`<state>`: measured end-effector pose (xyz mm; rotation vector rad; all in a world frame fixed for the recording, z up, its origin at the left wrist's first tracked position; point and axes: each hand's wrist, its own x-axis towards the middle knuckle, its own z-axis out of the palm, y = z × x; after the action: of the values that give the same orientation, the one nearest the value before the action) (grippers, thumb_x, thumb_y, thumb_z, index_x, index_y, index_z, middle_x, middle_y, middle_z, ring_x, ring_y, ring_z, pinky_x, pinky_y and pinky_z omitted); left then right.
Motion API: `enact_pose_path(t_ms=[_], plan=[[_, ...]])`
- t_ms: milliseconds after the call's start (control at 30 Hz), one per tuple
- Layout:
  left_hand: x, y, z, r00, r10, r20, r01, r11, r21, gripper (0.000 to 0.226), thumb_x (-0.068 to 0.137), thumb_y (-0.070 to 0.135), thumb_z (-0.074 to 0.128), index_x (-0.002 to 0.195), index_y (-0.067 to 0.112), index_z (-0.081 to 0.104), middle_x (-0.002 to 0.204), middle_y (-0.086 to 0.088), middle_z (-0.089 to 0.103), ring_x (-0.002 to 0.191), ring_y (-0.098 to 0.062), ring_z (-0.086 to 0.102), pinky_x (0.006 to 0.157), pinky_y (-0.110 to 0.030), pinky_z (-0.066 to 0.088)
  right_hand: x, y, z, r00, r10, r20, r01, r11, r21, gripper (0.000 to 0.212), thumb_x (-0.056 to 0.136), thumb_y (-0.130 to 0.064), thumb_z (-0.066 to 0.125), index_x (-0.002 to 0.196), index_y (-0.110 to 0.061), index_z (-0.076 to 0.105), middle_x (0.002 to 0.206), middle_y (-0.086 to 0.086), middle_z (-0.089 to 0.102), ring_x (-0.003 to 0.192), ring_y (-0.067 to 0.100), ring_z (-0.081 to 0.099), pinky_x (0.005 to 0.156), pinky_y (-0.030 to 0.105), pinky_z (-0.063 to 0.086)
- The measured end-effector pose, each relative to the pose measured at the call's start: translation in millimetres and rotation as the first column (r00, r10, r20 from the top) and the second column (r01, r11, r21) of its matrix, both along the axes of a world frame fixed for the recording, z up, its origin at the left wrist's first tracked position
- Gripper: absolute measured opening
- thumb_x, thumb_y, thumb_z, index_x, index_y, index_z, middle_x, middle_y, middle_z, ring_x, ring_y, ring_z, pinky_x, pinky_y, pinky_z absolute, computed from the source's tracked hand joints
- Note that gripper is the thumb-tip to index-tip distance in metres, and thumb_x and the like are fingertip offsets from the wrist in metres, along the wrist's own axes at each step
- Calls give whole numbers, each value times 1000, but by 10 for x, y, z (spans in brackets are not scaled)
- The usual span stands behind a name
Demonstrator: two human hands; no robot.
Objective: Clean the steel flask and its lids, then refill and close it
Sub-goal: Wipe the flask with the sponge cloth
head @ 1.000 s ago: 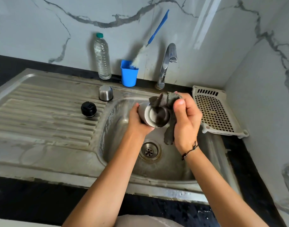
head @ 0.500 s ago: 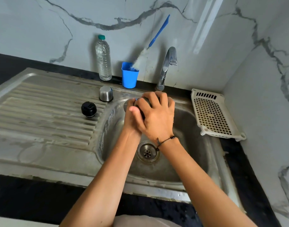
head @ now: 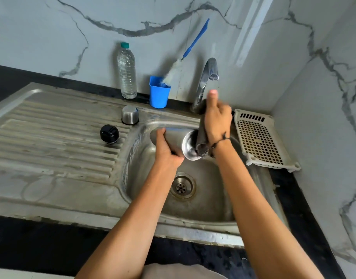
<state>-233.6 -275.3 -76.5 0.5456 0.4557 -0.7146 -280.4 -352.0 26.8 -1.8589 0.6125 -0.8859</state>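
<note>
While left hand [head: 166,152] grips steel flask [head: 177,141], right hand [head: 217,117] clutches blurred dark cloth [head: 202,141], flask mouth hidden

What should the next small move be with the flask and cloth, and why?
Probably keep rubbing the dark cloth around the flask base: the left hand holds it sideways over the sink, and the right hand grips the cloth against that end.

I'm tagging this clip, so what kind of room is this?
Most likely a home kitchen: a steel sink with a ribbed drainboard, a tap against a marble wall, and a bottle brush standing in a blue cup.
</note>
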Motion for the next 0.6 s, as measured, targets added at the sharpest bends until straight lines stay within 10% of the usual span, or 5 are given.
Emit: enact_pose_path(t_ms=[133, 300, 400, 600], plan=[[-27, 46, 61, 1000, -13, 28, 12, 1000, 21, 83, 49, 47, 75, 122, 12, 58, 114, -9, 66, 102, -26, 65, 90, -42, 52, -288, 133, -201, 961, 122, 248, -68, 974, -215, 53, 93, -45, 38, 64, -10, 64, 73, 6, 64, 76, 23, 57, 76, 29, 44], [-267, -3, 125, 946, -106, 306, 161, 974, -159, 38, 72, 62, 38, 84, 26, 43, 73, 18, 61, 67, 7, 60, 64, -11, 47, -337, 366, -571, 993, 114, 7, -57, 553, -832, 59, 98, -51, 29, 81, -13, 70, 91, 5, 66, 88, 29, 56, 80, 42, 44], [-151, -29, 8, 872, -30, 488, 75, 995, -73, 35, 78, 48, 55, 81, 14, 52, 76, -1, 55, 79, -14, 57, 83, -33, 42, -288, 338, -497, 998, 51, -28, -52, 590, -806, 59, 97, -53, 24, 81, -16, 68, 91, 2, 65, 88, 27, 55, 72, 42, 44], [-76, 29, 163, 959, 19, 284, 50, 971, -234, 36, 89, 40, 43, 99, 11, 60, 92, -11, 68, 99, -26, 62, 105, -40, 37, -194, 435, -191, 983, 56, -176, -157, 753, -639, 60, 92, -55, 18, 84, -17, 65, 90, 3, 62, 94, 26, 51, 74, 38, 41]])
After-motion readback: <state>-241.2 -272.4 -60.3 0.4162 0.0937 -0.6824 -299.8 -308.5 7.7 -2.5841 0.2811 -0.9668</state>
